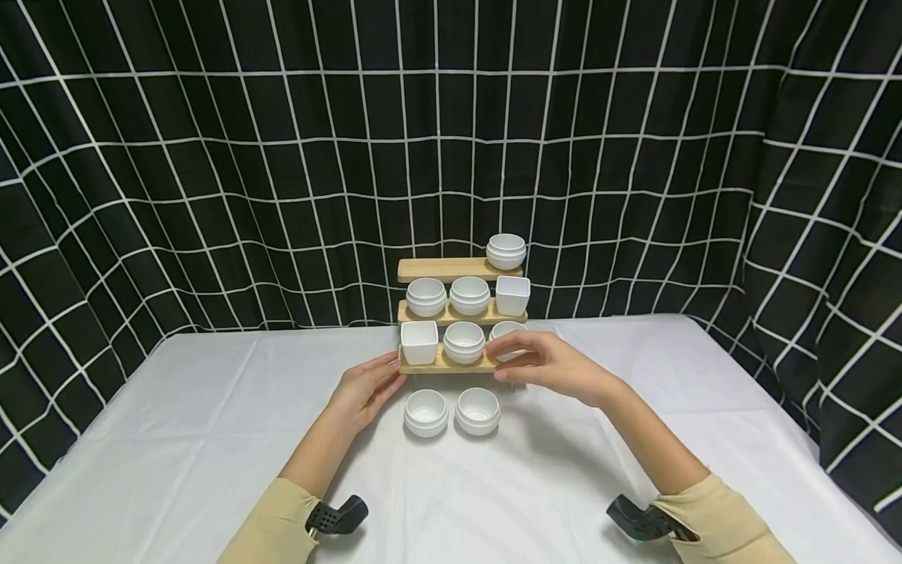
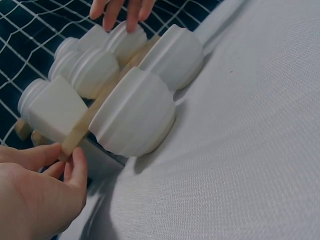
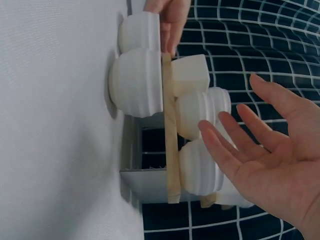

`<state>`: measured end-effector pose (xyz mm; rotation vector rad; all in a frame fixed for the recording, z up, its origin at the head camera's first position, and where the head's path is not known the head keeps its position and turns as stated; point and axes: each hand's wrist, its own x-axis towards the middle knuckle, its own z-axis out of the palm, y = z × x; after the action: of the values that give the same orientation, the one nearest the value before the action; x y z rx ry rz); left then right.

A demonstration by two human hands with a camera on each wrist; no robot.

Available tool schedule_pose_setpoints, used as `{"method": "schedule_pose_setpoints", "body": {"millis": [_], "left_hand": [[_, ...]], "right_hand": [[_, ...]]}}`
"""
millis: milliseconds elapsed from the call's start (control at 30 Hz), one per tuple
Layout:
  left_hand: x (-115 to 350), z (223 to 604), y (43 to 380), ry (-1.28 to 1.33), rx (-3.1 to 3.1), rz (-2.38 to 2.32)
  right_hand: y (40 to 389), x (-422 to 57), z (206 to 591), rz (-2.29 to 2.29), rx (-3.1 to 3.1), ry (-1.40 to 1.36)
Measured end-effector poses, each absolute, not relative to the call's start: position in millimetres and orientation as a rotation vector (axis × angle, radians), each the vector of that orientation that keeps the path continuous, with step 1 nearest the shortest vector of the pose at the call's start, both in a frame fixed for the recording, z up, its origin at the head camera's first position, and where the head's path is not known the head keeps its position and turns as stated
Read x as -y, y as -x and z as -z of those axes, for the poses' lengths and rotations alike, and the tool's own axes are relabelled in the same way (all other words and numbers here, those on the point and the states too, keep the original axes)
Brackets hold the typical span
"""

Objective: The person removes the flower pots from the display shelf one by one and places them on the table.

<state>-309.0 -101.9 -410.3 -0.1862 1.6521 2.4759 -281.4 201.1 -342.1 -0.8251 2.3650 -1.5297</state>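
A three-tier wooden display stand (image 1: 442, 269) holds small white bowls and cups. My left hand (image 1: 364, 389) pinches the left end of its lowest board (image 2: 80, 129) between thumb and fingers. Over the right end of that board my right hand (image 1: 557, 366) hovers with fingers spread, in front of a round white bowl (image 3: 201, 167) and partly hiding it in the head view. On the same board stand a square white cup (image 1: 420, 343) and another round bowl (image 1: 464, 343). Two round bowls, a left one (image 1: 426, 413) and a right one (image 1: 478, 412), sit on the cloth before the stand.
The middle board carries two round bowls (image 1: 426, 298) and a square cup (image 1: 512, 295). One round bowl (image 1: 506, 251) is at the top board's right end. A white cloth (image 1: 232, 439) covers the table; a black grid-patterned curtain (image 1: 317, 172) hangs behind.
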Motion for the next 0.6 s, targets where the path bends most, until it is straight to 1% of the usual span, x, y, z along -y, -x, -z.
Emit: {"method": "schedule_pose_setpoints", "body": {"millis": [600], "left_hand": [[102.8,409.6,309.5,0.194,-1.641,-2.48]], "right_hand": [[288.5,-204.4,333.4,1.533,-2.426,0.767]]}}
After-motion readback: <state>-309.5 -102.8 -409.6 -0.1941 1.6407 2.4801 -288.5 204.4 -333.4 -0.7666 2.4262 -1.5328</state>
